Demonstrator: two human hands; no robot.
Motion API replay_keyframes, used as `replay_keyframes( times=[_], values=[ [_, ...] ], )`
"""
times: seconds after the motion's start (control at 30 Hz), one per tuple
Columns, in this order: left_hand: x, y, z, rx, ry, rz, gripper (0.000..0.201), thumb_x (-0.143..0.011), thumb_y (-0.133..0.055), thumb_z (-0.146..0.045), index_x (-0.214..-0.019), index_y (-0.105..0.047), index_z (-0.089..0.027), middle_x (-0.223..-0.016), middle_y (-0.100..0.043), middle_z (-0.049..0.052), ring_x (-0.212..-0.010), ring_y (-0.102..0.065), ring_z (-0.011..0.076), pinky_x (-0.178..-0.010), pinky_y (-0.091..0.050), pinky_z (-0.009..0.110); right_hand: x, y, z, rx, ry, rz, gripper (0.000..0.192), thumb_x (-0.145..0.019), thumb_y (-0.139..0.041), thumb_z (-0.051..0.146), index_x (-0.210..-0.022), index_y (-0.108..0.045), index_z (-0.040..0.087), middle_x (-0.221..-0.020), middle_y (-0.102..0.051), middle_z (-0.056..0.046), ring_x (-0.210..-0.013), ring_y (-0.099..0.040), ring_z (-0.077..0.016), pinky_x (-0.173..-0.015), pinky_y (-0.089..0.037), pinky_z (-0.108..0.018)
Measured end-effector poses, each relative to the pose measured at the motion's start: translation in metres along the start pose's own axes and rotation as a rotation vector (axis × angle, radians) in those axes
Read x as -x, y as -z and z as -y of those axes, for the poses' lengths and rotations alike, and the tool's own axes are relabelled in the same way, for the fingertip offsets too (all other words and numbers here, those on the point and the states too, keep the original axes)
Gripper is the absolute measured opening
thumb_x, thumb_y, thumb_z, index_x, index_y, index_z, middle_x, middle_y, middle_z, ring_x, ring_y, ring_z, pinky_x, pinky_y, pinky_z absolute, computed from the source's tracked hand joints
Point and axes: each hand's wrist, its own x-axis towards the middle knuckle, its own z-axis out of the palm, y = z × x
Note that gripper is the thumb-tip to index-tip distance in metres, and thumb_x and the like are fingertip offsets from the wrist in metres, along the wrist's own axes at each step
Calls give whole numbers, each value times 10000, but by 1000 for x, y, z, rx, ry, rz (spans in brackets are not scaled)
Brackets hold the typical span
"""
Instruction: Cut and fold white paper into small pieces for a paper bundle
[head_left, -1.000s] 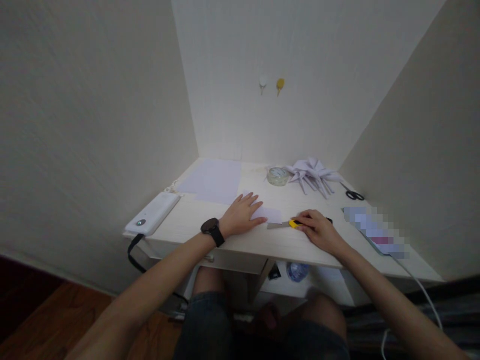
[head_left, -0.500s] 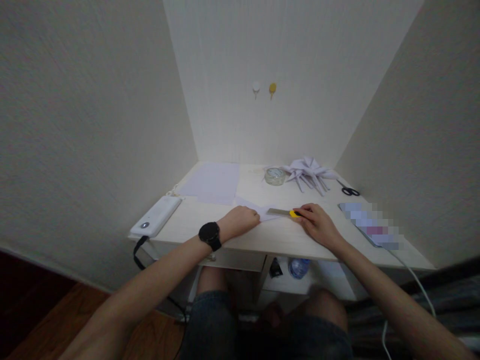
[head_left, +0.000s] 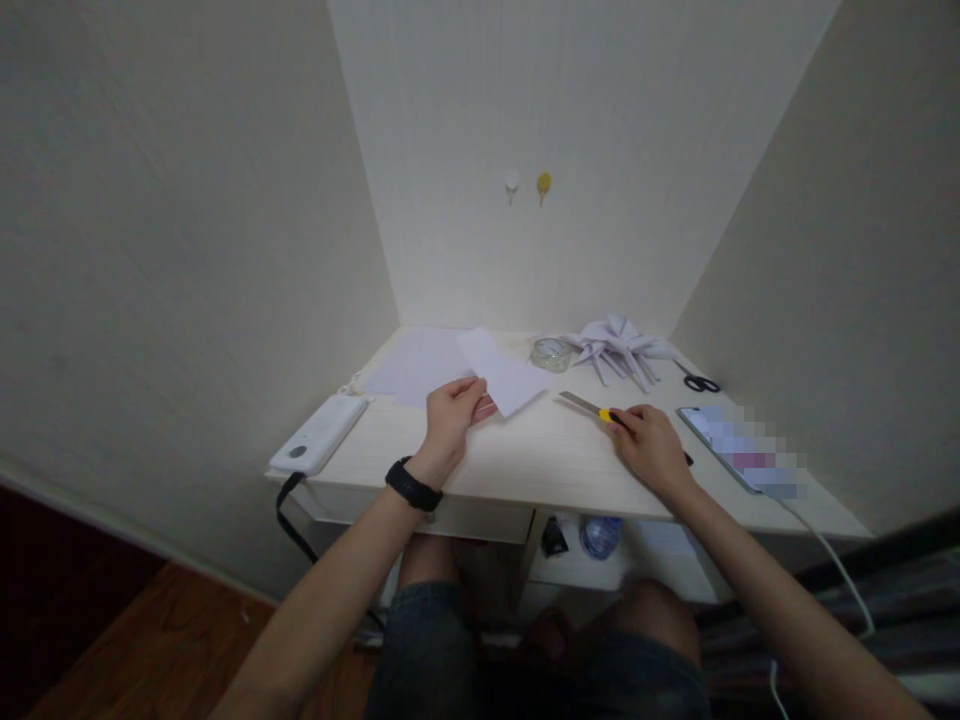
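Observation:
Between the thumb and fingers of my left hand (head_left: 456, 410) is a piece of white paper (head_left: 510, 375), lifted and tilted above the desk. My right hand (head_left: 649, 445) is closed around a yellow and black utility knife (head_left: 609, 415). Its long blade is out and points left, toward the paper but apart from it. Behind my left hand, larger white sheets (head_left: 420, 362) lie flat on the desk (head_left: 517, 465), partly covered by the lifted piece.
At the back are a tape roll (head_left: 551, 354) and folded white paper shapes (head_left: 619, 345). Black-handled scissors (head_left: 701, 382) and a phone (head_left: 724, 450) with a cable lie on the right. A white device (head_left: 319, 435) with a black strap rests at the left edge.
My left hand has turned and raised the paper off the desk, moving it back and left. My right hand has drawn the knife slightly right, away from the paper.

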Motion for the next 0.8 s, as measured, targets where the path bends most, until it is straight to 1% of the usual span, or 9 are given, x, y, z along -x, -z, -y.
replay_keyframes(
  times=[0.07,0.13,0.27,0.37,0.5,0.6,0.7,0.77,0.8],
  values=[
    [6,-1,6,200,103,-11,66,-804,-678,-115,-864,-651,-106,-831,-726,71,-703,-702,138,-764,-608,315,-1,-2,5,4,7,36,350,-941,-477,335,-1054,-748,143,-922,-639,-150,-851,-565,-274,-793,-472,-413],
    [12,-2,15,278,162,-31,66,-810,-666,-65,-840,-622,-104,-811,-717,73,-702,-703,131,-793,-608,316,-3,-4,12,-5,15,46,333,-939,-487,339,-1049,-749,166,-914,-644,-139,-845,-569,-264,-789,-471,-399],
    [21,-5,32,264,242,-46,87,-830,-631,-16,-811,-597,-95,-782,-705,79,-692,-702,130,-796,-611,316,-8,-8,27,-40,32,50,316,-935,-493,320,-1066,-744,178,-925,-646,-130,-858,-570,-255,-785,-468,-378],
    [24,-8,41,236,243,-65,105,-830,-623,-5,-794,-587,-97,-768,-700,69,-688,-698,128,-817,-611,335,-11,-8,36,-80,35,75,312,-932,-494,296,-1067,-744,168,-944,-652,-138,-877,-574,-257,-797,-472,-382],
    [24,-15,46,204,241,-92,99,-840,-626,-22,-795,-590,-101,-775,-703,68,-682,-696,129,-854,-606,372,-11,-6,43,-111,38,83,300,-933,-502,298,-1057,-747,178,-948,-659,-138,-892,-580,-258,-803,-473,-388],
    [25,-20,46,203,250,-82,96,-852,-626,-33,-782,-607,-97,-804,-718,87,-703,-701,122,-864,-599,337,-10,-6,45,-105,63,110,292,-934,-517,319,-1055,-748,188,-935,-662,-123,-879,-581,-248,-786,-466,-367],
    [30,-23,44,77,366,75,152,-864,-658,-132,-723,-626,-84,-757,-724,116,-655,-700,132,-758,-610,287,-11,-8,44,-87,85,153,287,-931,-536,337,-1061,-747,192,-918,-664,-115,-869,-579,-244,-773,-460,-355],
    [32,-21,40,-134,432,261,235,-872,-661,-236,-690,-635,-90,-710,-721,128,-579,-688,155,-629,-604,291,-11,-9,41,-72,90,175,285,-931,-543,345,-1059,-750,196,-912,-666,-114,-863,-581,-243,-774,-459,-353],
    [31,-19,38,-267,398,348,261,-879,-646,-275,-688,-643,-98,-701,-722,128,-554,-683,167,-580,-593,298,-12,-10,39,-65,92,187,283,-932,-544,345,-1054,-753,198,-915,-667,-114,-862,-583,-243,-777,-459,-352]
  ],
)
